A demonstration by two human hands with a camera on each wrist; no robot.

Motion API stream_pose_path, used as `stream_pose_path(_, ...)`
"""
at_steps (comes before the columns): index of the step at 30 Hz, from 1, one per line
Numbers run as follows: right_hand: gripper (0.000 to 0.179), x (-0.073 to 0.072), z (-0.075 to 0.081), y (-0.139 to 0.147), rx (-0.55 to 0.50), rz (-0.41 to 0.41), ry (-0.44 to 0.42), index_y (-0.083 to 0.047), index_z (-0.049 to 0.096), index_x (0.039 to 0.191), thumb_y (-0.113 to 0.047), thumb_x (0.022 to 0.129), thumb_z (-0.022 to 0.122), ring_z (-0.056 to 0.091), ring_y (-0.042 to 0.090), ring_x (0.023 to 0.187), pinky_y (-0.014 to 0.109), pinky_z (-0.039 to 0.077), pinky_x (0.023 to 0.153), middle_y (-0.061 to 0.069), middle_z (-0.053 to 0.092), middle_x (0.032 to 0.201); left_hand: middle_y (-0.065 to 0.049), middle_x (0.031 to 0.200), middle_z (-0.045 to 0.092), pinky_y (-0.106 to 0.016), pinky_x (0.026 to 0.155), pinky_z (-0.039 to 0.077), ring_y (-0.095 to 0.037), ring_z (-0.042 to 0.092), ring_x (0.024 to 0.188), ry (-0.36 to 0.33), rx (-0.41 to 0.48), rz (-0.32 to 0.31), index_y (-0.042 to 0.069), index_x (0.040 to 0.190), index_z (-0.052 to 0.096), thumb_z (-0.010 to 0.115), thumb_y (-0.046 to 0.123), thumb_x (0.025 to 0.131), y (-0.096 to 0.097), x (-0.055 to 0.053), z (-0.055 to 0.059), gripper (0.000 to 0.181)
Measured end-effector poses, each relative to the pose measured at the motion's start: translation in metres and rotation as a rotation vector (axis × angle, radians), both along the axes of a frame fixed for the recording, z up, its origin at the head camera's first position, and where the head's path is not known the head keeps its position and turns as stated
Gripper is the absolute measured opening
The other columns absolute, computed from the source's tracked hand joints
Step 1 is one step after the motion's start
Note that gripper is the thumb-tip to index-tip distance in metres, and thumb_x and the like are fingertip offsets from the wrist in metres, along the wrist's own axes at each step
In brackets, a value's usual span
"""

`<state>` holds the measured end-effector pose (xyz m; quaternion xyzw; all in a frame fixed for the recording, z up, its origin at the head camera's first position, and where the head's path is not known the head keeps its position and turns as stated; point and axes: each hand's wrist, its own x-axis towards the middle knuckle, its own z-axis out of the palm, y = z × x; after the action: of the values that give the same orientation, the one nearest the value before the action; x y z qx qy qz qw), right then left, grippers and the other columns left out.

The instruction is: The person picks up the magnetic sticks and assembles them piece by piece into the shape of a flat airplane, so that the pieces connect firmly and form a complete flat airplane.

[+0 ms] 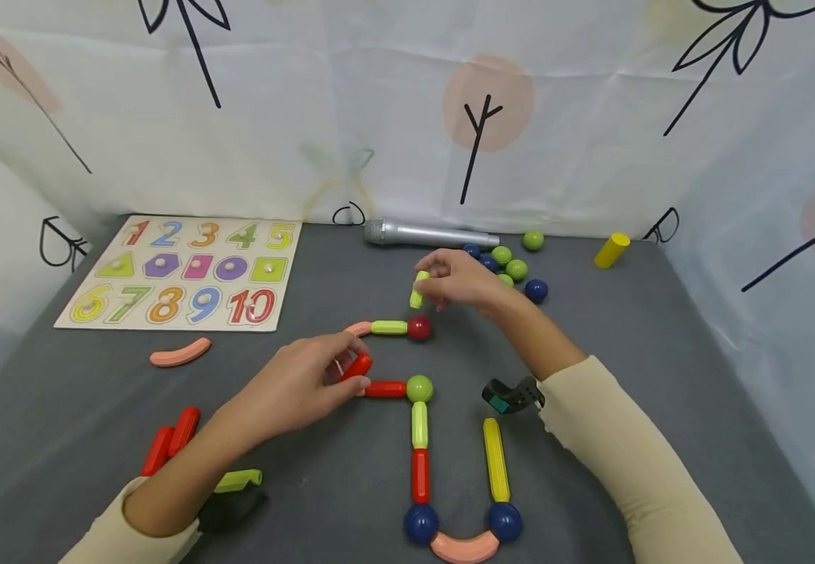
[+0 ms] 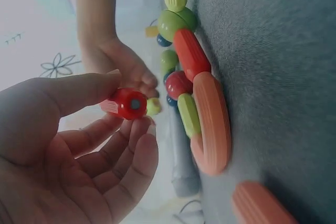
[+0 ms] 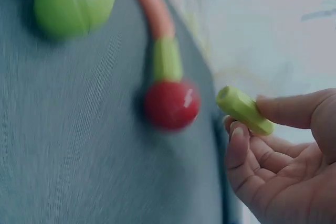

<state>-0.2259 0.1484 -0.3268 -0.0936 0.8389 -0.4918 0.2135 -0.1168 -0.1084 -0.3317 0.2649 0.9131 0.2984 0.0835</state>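
My left hand [image 1: 297,382] pinches a red magnetic stick [image 2: 128,103] between thumb and fingers, raised off the table. A short light-green stick [image 3: 244,109] is pinched in my right hand [image 1: 465,280], just above and beyond a red ball [image 1: 419,327]. That ball joins a light-green stick [image 1: 389,327] leading to a curved pink piece [image 2: 212,124], which my left hand partly hides in the head view. Nearer, another red stick [image 1: 386,389] meets a green ball [image 1: 420,388]. From it a chain runs down through a blue ball [image 1: 421,523] and a pink curve [image 1: 465,547].
A number puzzle board [image 1: 189,274] lies at the back left, a silver microphone [image 1: 431,233] at the back. Several green and blue balls [image 1: 536,291] and a yellow cylinder [image 1: 612,251] stand right. A loose pink curve [image 1: 180,352] and red sticks [image 1: 184,431] lie left.
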Motion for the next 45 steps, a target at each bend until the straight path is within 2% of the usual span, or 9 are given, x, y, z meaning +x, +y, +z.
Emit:
stream_pose_path(4,0.031,-0.010,-0.011,0.004,0.062,-0.044,-0.041,0.004,0.053,0.122,-0.012,0.098,0.064,0.060,0.025,0.076,0.045,0.053,0.077,0.012,0.065,0.088,0.007,0.083,0.062,-0.029,0.064,0.050,-0.007,0.058,0.071,-0.043,0.012,-0.029,0.011,0.115,0.064,0.077,0.021,0.090,0.011,-0.011,-0.004,0.030)
stream_pose_path(8,0.024,-0.013,-0.019,0.005,0.070,-0.037,-0.040,0.001,0.057,0.114,-0.013,0.097,0.065,0.058,0.021,0.071,0.039,0.054,0.070,0.011,0.063,0.083,0.006,0.083,0.061,-0.028,0.061,0.049,-0.008,0.057,0.067,-0.058,0.011,-0.031,0.009,0.115,0.064,0.078,0.021,0.090,0.017,-0.017,-0.008,0.031)
stream_pose_path(12,0.025,-0.013,-0.023,0.004,0.071,-0.036,-0.036,0.001,0.059,0.116,-0.015,0.097,0.066,0.059,0.022,0.073,0.037,0.054,0.068,0.012,0.063,0.085,0.005,0.082,0.061,-0.029,0.060,0.049,-0.008,0.057,0.063,-0.079,0.023,-0.039,0.008,0.116,0.063,0.077,0.022,0.090,0.017,-0.022,-0.010,0.032)
stream_pose_path(15,0.031,-0.013,-0.026,0.003,0.068,-0.049,-0.032,0.001,0.060,0.122,-0.016,0.097,0.066,0.060,0.023,0.076,0.036,0.054,0.068,0.012,0.065,0.089,0.004,0.085,0.063,-0.032,0.064,0.050,-0.010,0.059,0.067,-0.110,0.048,-0.043,0.009,0.117,0.064,0.076,0.023,0.091,0.018,-0.032,-0.009,0.033)
stream_pose_path(20,0.037,-0.013,-0.035,0.002,0.036,-0.129,-0.015,0.003,0.056,0.121,-0.017,0.094,0.071,0.064,0.021,0.074,0.034,0.055,0.066,0.013,0.070,0.093,-0.005,0.099,0.066,-0.036,0.074,0.052,-0.019,0.063,0.086,-0.190,0.147,0.010,0.008,0.120,0.065,0.074,0.023,0.093,0.020,-0.070,-0.009,0.033)
stream_pose_path(25,0.031,-0.011,-0.043,-0.001,0.029,-0.163,0.018,0.002,0.061,0.112,-0.019,0.093,0.074,0.064,0.020,0.071,0.032,0.055,0.062,0.012,0.071,0.087,-0.015,0.106,0.067,-0.039,0.075,0.056,-0.030,0.068,0.084,-0.323,0.269,0.112,0.001,0.129,0.059,0.070,0.023,0.096,0.032,-0.116,-0.018,0.041)
stream_pose_path(31,0.045,-0.002,-0.044,-0.003,0.036,-0.178,0.041,0.004,0.055,0.126,-0.020,0.093,0.074,0.064,0.020,0.068,0.034,0.055,0.064,0.015,0.072,0.089,-0.019,0.109,0.065,-0.041,0.081,0.057,-0.026,0.070,0.081,-0.506,0.422,0.228,-0.002,0.129,0.055,0.069,0.022,0.097,0.054,-0.149,-0.031,0.043)
stream_pose_path(37,0.036,0.011,-0.045,-0.005,0.030,-0.201,0.115,0.004,0.054,0.112,-0.016,0.091,0.076,0.062,0.021,0.062,0.034,0.055,0.062,0.011,0.070,0.080,-0.017,0.103,0.069,-0.038,0.080,0.057,-0.020,0.069,0.076,-0.547,0.437,0.283,-0.002,0.121,0.059,0.072,0.023,0.094,0.071,-0.162,-0.032,0.039)
stream_pose_path(45,0.031,0.011,-0.049,-0.003,-0.055,-0.229,0.069,0.005,0.058,0.110,-0.011,0.090,0.076,0.061,0.018,0.066,0.030,0.053,0.060,0.009,0.071,0.082,-0.018,0.103,0.066,-0.038,0.081,0.057,-0.021,0.068,0.071,-0.568,0.499,0.337,-0.005,0.128,0.055,0.068,0.018,0.097,0.077,-0.170,-0.032,0.041)
